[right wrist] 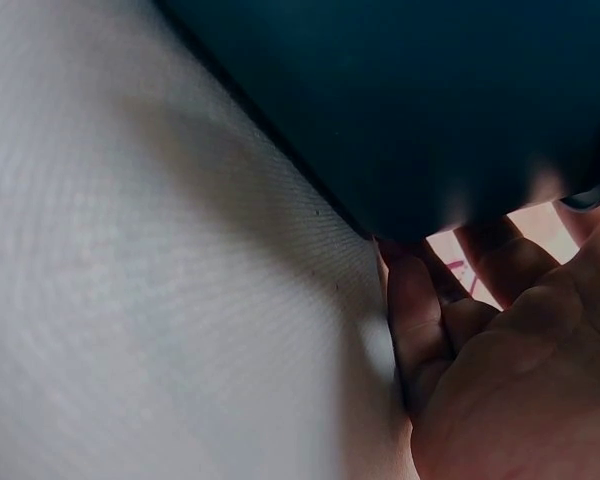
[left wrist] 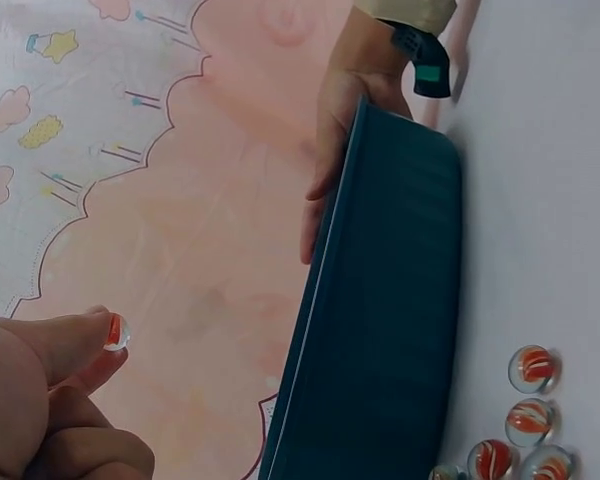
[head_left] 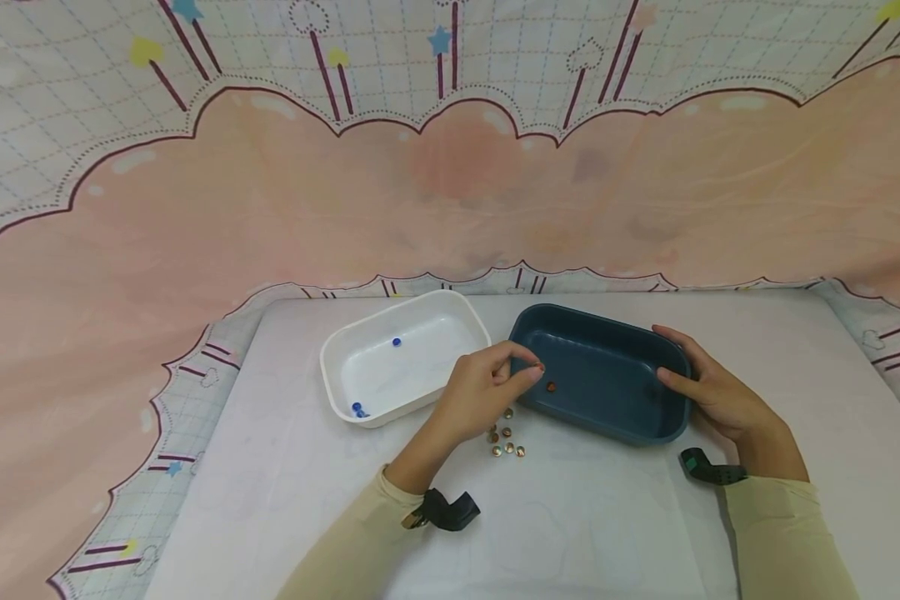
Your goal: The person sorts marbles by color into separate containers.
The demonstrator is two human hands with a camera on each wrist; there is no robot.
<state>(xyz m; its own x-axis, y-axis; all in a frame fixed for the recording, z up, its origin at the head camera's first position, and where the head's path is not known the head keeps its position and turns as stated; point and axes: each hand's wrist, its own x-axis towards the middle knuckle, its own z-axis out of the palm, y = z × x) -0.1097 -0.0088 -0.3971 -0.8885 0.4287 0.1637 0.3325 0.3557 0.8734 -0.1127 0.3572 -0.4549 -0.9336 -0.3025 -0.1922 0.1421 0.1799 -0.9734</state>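
In the head view my left hand (head_left: 474,393) hangs over the near left rim of a dark blue tray (head_left: 607,379). Between its thumb and fingertip it pinches a clear glass marble with an orange swirl (left wrist: 117,332). One orange marble (head_left: 551,387) lies inside this tray, near its left end. My right hand (head_left: 727,404) holds the tray's right end, thumb over the rim and fingers along the outer wall. The right wrist view shows its fingers (right wrist: 417,310) against the tray's lower edge. Several more orange-swirled marbles (left wrist: 530,368) lie on the white tabletop by the tray's near left side.
Left of the blue tray stands a white tray (head_left: 331,371), angled towards it. It contains several blue marbles (head_left: 397,342), some in its near left corner. White cloth covers the table (head_left: 585,517); a patterned peach curtain (head_left: 307,200) hangs behind.
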